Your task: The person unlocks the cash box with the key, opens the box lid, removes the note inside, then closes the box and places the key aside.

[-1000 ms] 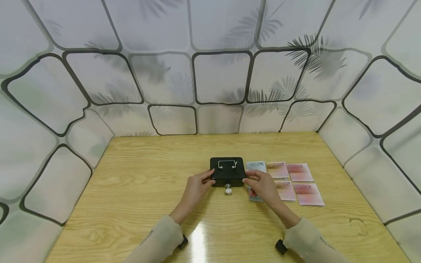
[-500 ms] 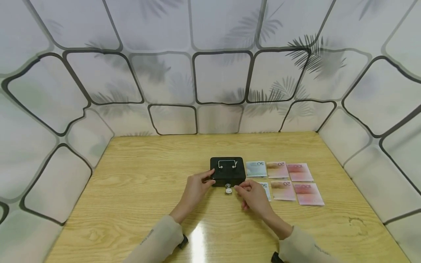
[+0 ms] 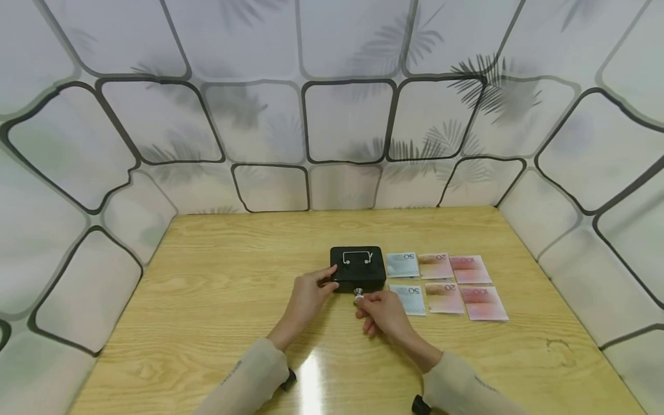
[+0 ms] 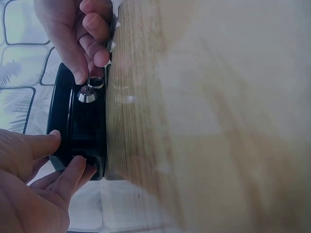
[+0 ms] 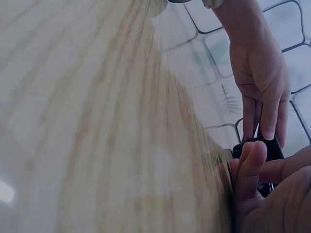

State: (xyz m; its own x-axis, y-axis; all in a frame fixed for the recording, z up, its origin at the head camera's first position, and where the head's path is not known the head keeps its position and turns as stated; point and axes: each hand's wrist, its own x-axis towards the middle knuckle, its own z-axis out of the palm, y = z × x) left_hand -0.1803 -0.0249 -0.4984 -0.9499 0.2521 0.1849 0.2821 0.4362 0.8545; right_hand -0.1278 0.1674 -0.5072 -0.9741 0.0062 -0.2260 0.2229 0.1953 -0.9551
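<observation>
Nearest to us, our right hand (image 3: 383,314) has its fingertips bunched together in a pinch on the small silver key (image 3: 358,295) that stands in the lock on the front face of the black metal cash box (image 3: 358,268); the left wrist view shows that thumb and forefinger closing on the key ring (image 4: 95,82) just beside the lock barrel (image 4: 87,94). We judge the key small, rigid and smooth, so it is best held by its flat head between thumb and forefinger. Our left hand (image 3: 306,298) braces the left front corner of the box, thumb on the lid edge and fingers curled against the side wall. We judge the box stiff, fairly light and liable to slide on the glossy wooden table (image 3: 218,300), hence the bracing at the corner. The wire carry handle (image 3: 357,257) lies flat on the lid. To the right of the box, six banknotes (image 3: 446,282) lie in two rows, the nearest just beside our right hand and easily disturbed. Beyond stands the patterned backdrop wall (image 3: 347,121)
</observation>
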